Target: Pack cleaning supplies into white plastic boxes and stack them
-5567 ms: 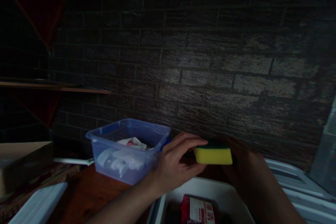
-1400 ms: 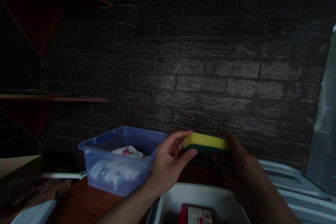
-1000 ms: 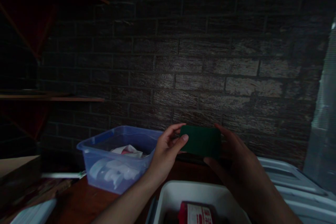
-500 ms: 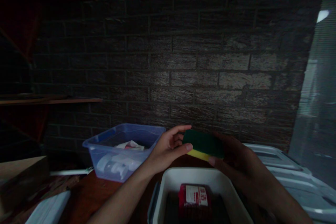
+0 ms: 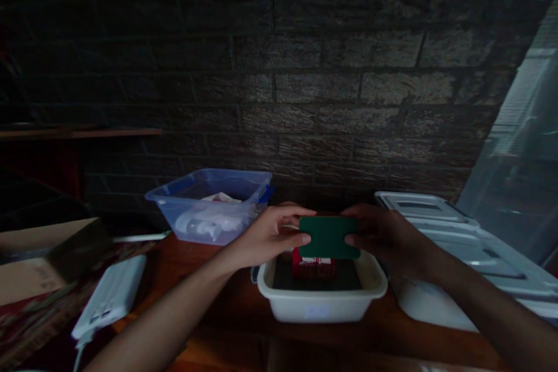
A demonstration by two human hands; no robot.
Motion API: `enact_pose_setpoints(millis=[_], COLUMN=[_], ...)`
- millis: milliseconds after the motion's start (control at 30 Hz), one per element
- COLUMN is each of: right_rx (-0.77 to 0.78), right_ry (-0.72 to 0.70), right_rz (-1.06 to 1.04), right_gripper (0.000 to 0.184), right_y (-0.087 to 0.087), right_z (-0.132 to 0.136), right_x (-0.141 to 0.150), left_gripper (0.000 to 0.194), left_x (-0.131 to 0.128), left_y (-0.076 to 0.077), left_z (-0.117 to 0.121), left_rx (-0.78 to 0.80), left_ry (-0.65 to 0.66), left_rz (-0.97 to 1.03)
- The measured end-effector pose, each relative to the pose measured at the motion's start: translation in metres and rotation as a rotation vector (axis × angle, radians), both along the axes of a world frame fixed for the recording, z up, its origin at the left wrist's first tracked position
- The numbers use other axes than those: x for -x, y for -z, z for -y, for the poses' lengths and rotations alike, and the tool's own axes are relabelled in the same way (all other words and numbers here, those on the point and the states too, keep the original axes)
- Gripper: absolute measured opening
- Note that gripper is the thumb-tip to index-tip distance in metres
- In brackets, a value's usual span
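Observation:
Between my two hands is a scouring sponge (image 5: 329,237), its flat green face turned toward me. My left hand (image 5: 274,232) pinches its left end between thumb and fingers. At the other end, the thumb and fingers of my right hand (image 5: 375,235) are closed on it. The sponge is held above a white plastic tub (image 5: 320,305). Inside that tub, on a dark bottom, lies a red package (image 5: 314,267) with a white label, partly covered from view by the sponge.
A clear blue bin (image 5: 192,203) with white items stands back left by the brick wall (image 5: 300,81). White lidded containers (image 5: 471,250) are on the right. At left lie a white power strip (image 5: 111,290) with a cord and a cardboard box (image 5: 52,256).
The sponge has been tilted so its green face points at me and the yellow side no longer shows. My view has dipped, bringing the tub's front wall into sight.

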State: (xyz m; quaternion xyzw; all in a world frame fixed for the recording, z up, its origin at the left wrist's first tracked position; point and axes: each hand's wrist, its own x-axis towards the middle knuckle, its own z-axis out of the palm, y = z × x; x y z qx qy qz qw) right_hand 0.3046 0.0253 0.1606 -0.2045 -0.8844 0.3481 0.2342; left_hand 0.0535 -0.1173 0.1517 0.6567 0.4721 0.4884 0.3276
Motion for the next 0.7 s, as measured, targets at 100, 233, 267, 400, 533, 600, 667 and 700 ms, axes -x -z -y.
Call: enact_pose_setpoints(millis=[100, 233, 267, 400, 533, 600, 667, 700], right_rx=[-0.072, -0.065, -0.049, -0.024, -0.099, -0.103, -0.070, -0.059], right_ry=[-0.023, -0.072, -0.082, -0.101, -0.117, -0.121, -0.124, -0.123], right_rz=[0.089, 0.172, 0.185, 0.245, 0.267, 0.272, 0.285, 0.293], right_gripper=[0.028, 0.023, 0.023, 0.019, 0.018, 0.019, 0.020, 0.021], right_y=[0.000, 0.004, 0.007, 0.017, 0.022, 0.025, 0.030, 0.033], right_z=[0.008, 0.012, 0.012, 0.010, 0.010, 0.010, 0.009, 0.009], right_x=[0.002, 0.006, 0.007, 0.012, 0.017, 0.020, 0.022, 0.024], left_gripper=[0.047, 0.038, 0.038, 0.036, 0.031, 0.030, 0.029, 0.028], left_x=[0.004, 0.007, 0.008, 0.008, 0.008, 0.008, 0.009, 0.009], left_y=[0.007, 0.012, 0.013, 0.016, 0.020, 0.023, 0.026, 0.027], left_z=[0.004, 0.006, 0.006, 0.006, 0.004, 0.003, 0.002, 0.002], left_rx=[0.077, 0.098, 0.102, 0.117, 0.157, 0.179, 0.197, 0.205], left_ry=[-0.011, -0.008, -0.002, 0.001, 0.002, 0.015, 0.033, 0.036], left_rz=[-0.043, -0.125, -0.150, -0.260, -0.360, -0.410, -0.444, -0.460])
